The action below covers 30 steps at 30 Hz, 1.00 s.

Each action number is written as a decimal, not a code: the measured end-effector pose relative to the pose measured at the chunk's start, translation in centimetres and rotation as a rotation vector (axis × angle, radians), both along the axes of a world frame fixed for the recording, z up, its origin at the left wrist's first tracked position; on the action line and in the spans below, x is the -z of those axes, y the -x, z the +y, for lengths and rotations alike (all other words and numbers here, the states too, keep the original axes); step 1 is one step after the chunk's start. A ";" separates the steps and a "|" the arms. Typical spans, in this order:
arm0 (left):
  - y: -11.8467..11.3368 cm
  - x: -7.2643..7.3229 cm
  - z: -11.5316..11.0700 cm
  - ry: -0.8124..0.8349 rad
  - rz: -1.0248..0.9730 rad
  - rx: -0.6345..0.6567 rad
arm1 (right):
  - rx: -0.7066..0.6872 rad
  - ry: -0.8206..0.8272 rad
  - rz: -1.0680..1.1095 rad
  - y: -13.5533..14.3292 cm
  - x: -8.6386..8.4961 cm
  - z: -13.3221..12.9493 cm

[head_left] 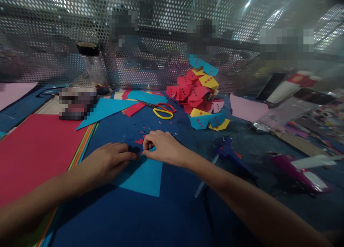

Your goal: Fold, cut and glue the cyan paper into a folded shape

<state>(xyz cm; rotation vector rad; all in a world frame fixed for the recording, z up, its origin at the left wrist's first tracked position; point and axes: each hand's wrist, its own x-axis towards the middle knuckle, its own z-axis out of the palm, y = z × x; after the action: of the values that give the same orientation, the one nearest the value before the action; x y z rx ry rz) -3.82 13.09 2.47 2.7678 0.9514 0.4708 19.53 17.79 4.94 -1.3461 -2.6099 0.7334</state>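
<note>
— Across the workbench, what takes up the most room?

— Dark blue sheet [150, 218] covers the middle of the table. A stack of coloured card, red sheet [34, 150] on top, lies along its left edge. Behind everything runs a perforated metal screen [166, 32].

— And the bright heap at the back?

— A pile of folded paper pieces [200, 93], red, turquoise and yellow, several marked with dots, sits right of centre against the screen. Left of it a large turquoise triangle [103, 109] lies flat, with yellow-and-red-handled scissors [163, 110] just beside it. A clear jar with a dark lid [92, 66] stands further left.

— Where is the piece being worked?

— A turquoise paper piece [143, 177] lies flat on the blue sheet, centre front, its top edge under both hands.

— How are the hands set?

— The left hand [107, 161] rests palm down on the piece's upper left corner, fingers flat and extended, gripping nothing. The right hand [161, 146] is curled, thumb and forefinger pinched together at the paper's top edge; whether something tiny sits between them I cannot tell.

— Anything smaller?

— Red paper bits [140, 141] are scattered just beyond the fingers. To the right, a purple glue gun [298, 173] lies on the table.
</note>
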 end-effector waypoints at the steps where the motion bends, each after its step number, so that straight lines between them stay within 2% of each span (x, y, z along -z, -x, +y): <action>1: 0.1 0.0 0.0 0.009 -0.008 0.004 | 0.000 0.002 -0.002 0.0 -0.1 0.0; 13: 1.2 0.2 0.9 0.180 -0.099 0.054 | 0.002 0.029 0.007 0.0 -0.3 -0.1; 21: 1.9 0.2 1.2 0.434 -0.193 0.042 | -0.002 0.021 0.010 -0.1 -0.3 -0.1; 30: 2.1 -0.7 1.5 0.598 -0.231 0.019 | -0.004 0.019 0.019 -0.1 -0.2 0.0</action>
<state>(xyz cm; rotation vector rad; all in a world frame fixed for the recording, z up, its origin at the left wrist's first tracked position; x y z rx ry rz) -5.95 14.59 3.14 2.1343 0.8394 0.4083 19.65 17.74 5.13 -1.3329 -2.5980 0.7697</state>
